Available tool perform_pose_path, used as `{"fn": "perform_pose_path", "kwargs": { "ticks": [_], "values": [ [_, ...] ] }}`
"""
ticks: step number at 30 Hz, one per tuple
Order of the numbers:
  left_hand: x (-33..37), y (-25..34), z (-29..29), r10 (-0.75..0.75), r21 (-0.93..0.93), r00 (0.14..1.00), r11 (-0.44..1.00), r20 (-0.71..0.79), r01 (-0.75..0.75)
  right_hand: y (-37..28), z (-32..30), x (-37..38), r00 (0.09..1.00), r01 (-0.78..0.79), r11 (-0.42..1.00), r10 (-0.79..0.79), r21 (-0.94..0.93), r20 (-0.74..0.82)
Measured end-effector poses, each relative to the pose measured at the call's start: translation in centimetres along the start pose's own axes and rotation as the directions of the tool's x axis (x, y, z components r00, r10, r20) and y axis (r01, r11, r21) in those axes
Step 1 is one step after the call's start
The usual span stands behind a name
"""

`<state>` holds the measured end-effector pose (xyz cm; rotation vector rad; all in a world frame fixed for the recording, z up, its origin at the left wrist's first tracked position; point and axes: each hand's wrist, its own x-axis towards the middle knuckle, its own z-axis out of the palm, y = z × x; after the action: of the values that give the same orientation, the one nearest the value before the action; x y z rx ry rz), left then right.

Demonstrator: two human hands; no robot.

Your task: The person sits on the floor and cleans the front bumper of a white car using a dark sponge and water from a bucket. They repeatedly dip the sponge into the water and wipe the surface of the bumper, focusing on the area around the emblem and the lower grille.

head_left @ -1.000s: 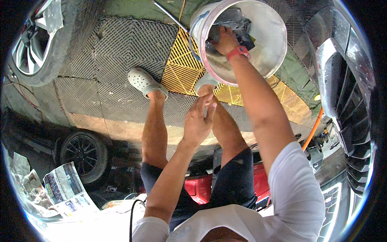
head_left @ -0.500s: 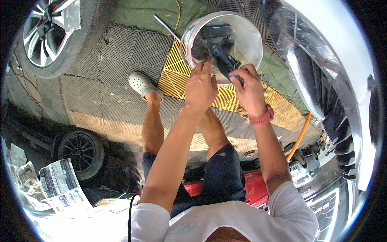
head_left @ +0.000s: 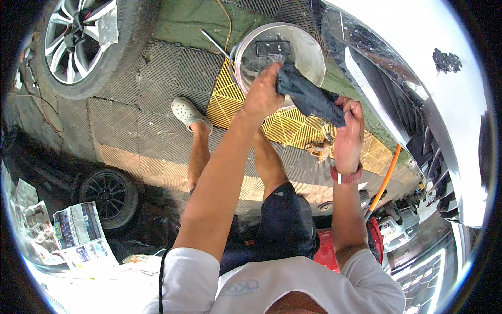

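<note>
A dark, wet-looking cloth [head_left: 309, 94] is stretched between my two hands over the near right rim of a whitish bucket [head_left: 309, 48]. My left hand [head_left: 264, 93] grips the cloth's left end, above the bucket's near side. At the other end, my right hand [head_left: 349, 137], slightly blurred, has its fingers closed on the cloth, out past the rim. Inside the bucket lies a dark rectangular block [head_left: 273, 48] in murky grey water. The cloth and my left hand hide part of the bucket's near side.
To the right curves a white car body panel [head_left: 397, 31] with dark openings. A spoked wheel [head_left: 78, 42] stands at upper left. A small orange-brown object [head_left: 318, 150] lies on the yellow grid mat [head_left: 285, 128]. A thin metal rod [head_left: 213, 43] leans by the bucket; an orange pole [head_left: 387, 178] rises at right.
The cloth has come up out of the bucket and is now spread between both hands. My right hand has moved right and nearer to me; the left has taken hold of the cloth.
</note>
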<state>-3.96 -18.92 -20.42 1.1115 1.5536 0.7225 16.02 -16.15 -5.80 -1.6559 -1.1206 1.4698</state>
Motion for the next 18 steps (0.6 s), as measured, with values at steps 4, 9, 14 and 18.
{"fn": "perform_pose_path", "kwargs": {
  "ticks": [4,9,14,18],
  "values": [
    [0.1,1.7,-0.6,-0.077,0.064,0.996,0.995,-0.041,0.08,7.7,-1.2,2.8,0.964,-0.199,0.971,0.218,0.131,-0.151],
    [-0.2,1.5,0.2,0.07,0.078,0.987,0.995,-0.141,-0.059,8.9,4.2,3.3,0.923,-0.384,0.922,0.385,0.04,-0.019],
    [-0.7,2.4,0.6,0.205,0.201,0.957,0.966,-0.204,-0.164,9.3,6.9,3.2,0.869,-0.494,0.812,0.45,0.311,0.207],
    [-0.4,3.9,-0.3,-0.215,-0.172,0.964,0.967,-0.158,0.188,10.3,7.0,2.4,0.857,-0.514,0.786,0.464,0.344,0.223]
  ]
}}
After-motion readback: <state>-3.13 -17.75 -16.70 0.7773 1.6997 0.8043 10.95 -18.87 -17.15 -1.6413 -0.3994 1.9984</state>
